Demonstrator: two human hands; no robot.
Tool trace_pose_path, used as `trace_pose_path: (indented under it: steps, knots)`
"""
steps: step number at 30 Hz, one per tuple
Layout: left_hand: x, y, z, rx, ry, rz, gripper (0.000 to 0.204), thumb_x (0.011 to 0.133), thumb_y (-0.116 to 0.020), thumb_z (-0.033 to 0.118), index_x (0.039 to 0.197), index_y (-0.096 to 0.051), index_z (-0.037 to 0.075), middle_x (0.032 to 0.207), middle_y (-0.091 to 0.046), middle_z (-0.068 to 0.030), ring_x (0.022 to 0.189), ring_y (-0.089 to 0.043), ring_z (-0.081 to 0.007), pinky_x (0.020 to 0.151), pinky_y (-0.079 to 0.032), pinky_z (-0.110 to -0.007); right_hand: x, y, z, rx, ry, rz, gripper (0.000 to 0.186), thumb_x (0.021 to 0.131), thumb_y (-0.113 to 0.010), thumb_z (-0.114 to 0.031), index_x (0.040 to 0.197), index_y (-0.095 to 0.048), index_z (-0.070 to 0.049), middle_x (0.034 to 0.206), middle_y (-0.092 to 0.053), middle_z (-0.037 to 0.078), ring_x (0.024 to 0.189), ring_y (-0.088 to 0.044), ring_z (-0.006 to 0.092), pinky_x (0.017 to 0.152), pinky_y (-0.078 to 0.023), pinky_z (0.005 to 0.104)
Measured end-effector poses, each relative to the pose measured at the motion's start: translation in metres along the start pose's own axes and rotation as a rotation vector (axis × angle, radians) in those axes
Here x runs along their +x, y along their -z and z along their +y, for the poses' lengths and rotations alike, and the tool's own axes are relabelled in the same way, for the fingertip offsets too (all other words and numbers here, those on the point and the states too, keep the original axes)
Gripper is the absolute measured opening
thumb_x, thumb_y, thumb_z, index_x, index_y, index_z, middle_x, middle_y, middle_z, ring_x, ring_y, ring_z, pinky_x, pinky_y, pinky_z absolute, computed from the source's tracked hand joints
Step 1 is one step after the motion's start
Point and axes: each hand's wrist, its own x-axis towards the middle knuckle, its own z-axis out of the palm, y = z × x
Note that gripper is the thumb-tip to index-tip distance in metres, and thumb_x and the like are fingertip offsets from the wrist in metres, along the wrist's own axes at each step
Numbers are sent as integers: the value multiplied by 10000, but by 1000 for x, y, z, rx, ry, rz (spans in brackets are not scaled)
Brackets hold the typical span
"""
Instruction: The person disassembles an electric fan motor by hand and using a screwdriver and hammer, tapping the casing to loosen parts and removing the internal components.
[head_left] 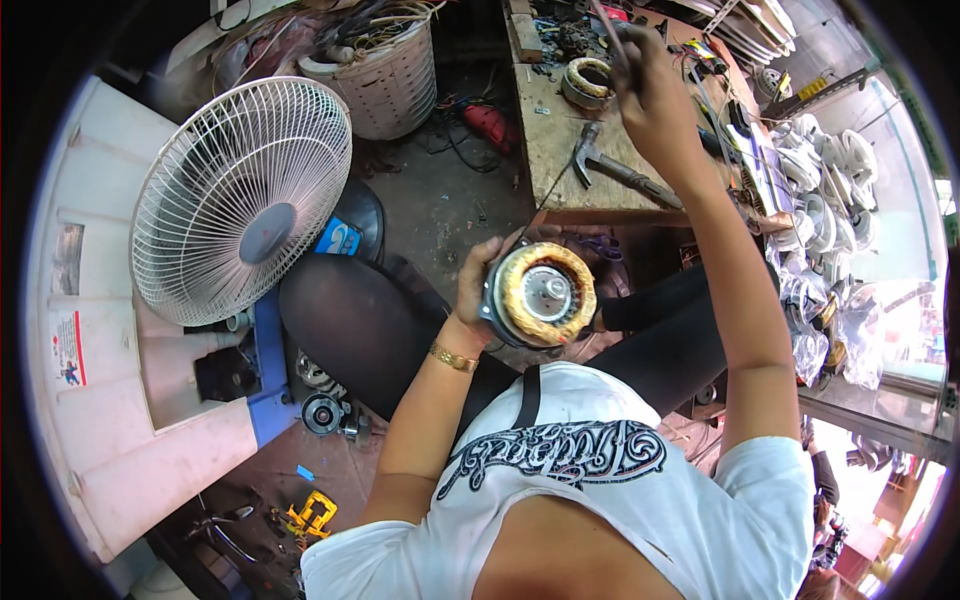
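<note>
Motor stator (545, 293) faces up on lap, gripped by left hand (478, 285); right hand (655, 95) pinches a taut thread (560, 180)

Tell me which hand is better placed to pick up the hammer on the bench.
The right hand, probably. It is raised over the wooden bench, just above the hammer, pinching only a thin wire or needle. The left hand grips the motor stator on the lap.

The left hand (478, 285) grips a round motor stator (545, 294) with yellow-wrapped windings over the lap. The right hand (655, 95) is raised above the wooden workbench (555, 150), pinching a thin thread (610, 30); a hammer (615, 168) lies there.
</note>
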Motion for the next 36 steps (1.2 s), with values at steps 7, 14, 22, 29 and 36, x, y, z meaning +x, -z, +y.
trace_pose_path:
  steps: [7,14,22,29,36]
  knots:
    - [7,25,-20,185,-134,485,529,987,-522,425,1239,-639,-25,1198,-707,-180,1081,-700,-272,1000,-548,-411,86,45,-85,342,2,23,340,930,-468,118,1239,-493,-21,963,-520,56,877,-461,139,780,-404,269]
    - [7,41,2,61,-441,678,421,964,-570,445,1148,-664,79,1164,-699,-73,1100,-662,-210,988,-518,-373,-4,69,-37,456,-256,-282,277,970,-621,-112,1232,-599,-21,903,-636,16,845,-574,106,760,-487,293]
    - [-9,24,4,-104,-434,557,635,935,-526,542,1314,-607,39,1315,-637,-135,1206,-616,-296,1065,-490,-447,-137,7,-37,753,-688,-431,786,747,-909,-227,1392,-555,52,1234,-682,126,1167,-604,217,1069,-434,361]
    - [-8,35,0,-72,-511,338,589,982,-445,521,1281,-629,48,1274,-657,-128,1200,-614,-279,1049,-482,-434,-195,-64,-74,1229,-867,-427,1220,645,-953,-510,1561,-334,7,1349,-582,150,965,-584,174,789,-463,287]
    - [-3,43,3,627,-571,434,557,1010,-452,472,1343,-518,31,1299,-589,-106,1233,-564,-223,1089,-421,-361,-209,-69,-80,1524,-1066,-280,1274,621,-993,-399,1606,-249,-84,1063,-633,44,639,-568,86,480,-456,235]
